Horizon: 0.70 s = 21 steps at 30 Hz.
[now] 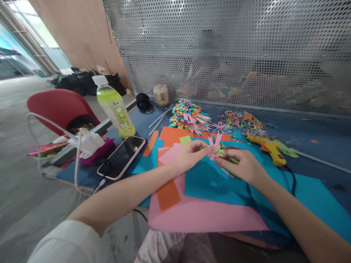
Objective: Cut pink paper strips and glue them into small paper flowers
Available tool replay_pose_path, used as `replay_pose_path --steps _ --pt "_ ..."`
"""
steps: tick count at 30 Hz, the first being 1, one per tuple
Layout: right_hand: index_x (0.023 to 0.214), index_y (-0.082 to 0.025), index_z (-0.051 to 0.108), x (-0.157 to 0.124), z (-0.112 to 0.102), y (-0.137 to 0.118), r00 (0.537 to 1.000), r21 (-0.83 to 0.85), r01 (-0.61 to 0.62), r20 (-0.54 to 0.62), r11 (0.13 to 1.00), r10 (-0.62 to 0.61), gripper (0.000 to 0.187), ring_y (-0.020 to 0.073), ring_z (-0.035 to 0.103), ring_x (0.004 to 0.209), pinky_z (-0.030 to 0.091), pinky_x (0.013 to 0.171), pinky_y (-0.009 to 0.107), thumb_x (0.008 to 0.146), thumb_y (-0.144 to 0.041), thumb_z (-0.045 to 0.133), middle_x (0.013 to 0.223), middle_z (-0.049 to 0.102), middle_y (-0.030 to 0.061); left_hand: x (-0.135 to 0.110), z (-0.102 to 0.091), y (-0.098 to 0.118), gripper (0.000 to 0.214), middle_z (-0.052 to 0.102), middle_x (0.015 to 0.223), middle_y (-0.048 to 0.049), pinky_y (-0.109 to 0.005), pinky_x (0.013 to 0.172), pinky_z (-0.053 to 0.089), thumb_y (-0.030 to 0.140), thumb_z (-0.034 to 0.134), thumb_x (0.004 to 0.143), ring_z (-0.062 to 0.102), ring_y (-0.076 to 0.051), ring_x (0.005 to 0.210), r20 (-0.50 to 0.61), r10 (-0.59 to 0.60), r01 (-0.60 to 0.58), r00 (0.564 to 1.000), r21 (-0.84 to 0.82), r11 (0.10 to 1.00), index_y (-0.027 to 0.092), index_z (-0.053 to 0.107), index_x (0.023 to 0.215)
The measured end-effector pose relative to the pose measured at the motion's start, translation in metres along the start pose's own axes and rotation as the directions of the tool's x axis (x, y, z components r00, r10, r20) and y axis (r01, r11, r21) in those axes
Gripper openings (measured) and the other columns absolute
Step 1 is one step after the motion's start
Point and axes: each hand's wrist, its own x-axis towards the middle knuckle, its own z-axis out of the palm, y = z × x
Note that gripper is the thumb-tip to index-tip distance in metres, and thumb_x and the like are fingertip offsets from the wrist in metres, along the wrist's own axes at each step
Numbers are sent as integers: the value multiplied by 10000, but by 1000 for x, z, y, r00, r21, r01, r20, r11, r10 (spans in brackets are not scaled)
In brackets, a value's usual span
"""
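Observation:
Between my two hands, above the blue paper sheet (216,186), is a small pink and green paper flower (216,147) with strip-like petals. My left hand (193,155) pinches its left side with closed fingers. At its lower right edge, my right hand (242,164) also has its fingertips closed on the paper. Partly behind my right hand lies a tool with yellow and red handles (232,160), mostly covered. A cone of layered coloured paper strips (189,117) stands just beyond my hands.
A yellow glue gun (270,148) lies right, its cord trailing off. Paper scraps (241,122) heap behind. At left are a phone (122,157), a drink bottle (115,106) and a tissue box (94,149). A perforated metal panel (233,51) borders the table's back; a red chair (60,107) stands left.

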Motion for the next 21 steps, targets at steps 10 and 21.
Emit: replay_pose_path --steps 10,21 --pt "708 -198 614 -3 -6 10 974 -105 179 -123 978 -191 209 155 617 644 488 617 282 848 -319 516 695 665 25 6 -3 -10 315 433 553 44 -214 506 300 444 586 764 393 -63 513 -25 -77 74 997 -95 993 156 527 649" --pt "1087 -218 577 0 -9 19 722 -528 557 -73 641 -688 281 226 568 1018 466 881 423 819 -135 559 1104 634 82 7 0 -19 324 442 523 44 -222 470 276 452 608 724 391 -62 452 129 -187 208 974 -177 962 160 518 617"
